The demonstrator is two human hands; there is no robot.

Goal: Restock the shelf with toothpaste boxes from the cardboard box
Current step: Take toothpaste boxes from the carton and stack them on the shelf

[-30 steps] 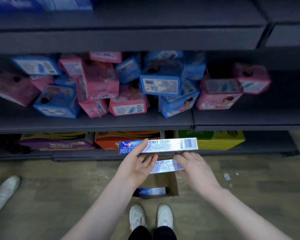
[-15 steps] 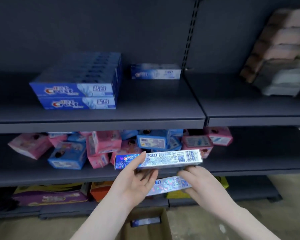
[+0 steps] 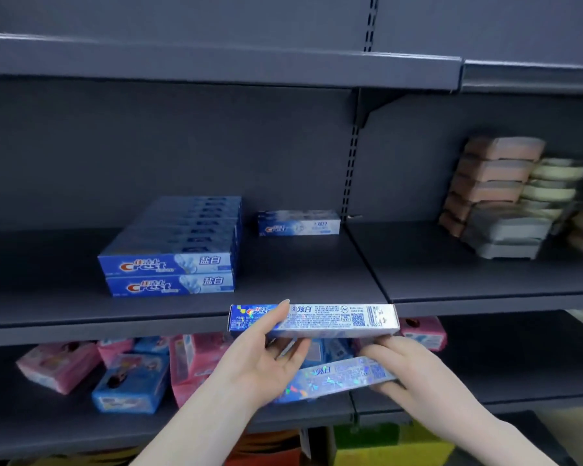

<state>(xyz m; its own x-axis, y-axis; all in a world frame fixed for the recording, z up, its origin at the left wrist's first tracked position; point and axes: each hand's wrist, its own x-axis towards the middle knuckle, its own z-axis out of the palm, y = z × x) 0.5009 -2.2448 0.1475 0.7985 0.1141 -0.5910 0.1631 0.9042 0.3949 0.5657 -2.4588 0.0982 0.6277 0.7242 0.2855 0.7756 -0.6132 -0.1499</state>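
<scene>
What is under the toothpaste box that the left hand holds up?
Under the upper toothpaste box, a second holographic box lies across both hands. The left hand covers its left end; the right hand grips its right end.

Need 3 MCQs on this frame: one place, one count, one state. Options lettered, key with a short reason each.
1. Where does the lone toothpaste box stand?
A. at the back of the shelf, right of the Crest stack
B. on top of the stack
C. on the floor

2. How many toothpaste boxes do the hands hold?
A. one
B. two
C. four

3. What does the left hand do?
A. hangs idle
B. grips the upper box
C. touches the stack

Key: 1 A, it stands alone near the back panel. 2 B, the upper box plus a holographic box in the right hand. 3 B, thumb on its front.
</scene>
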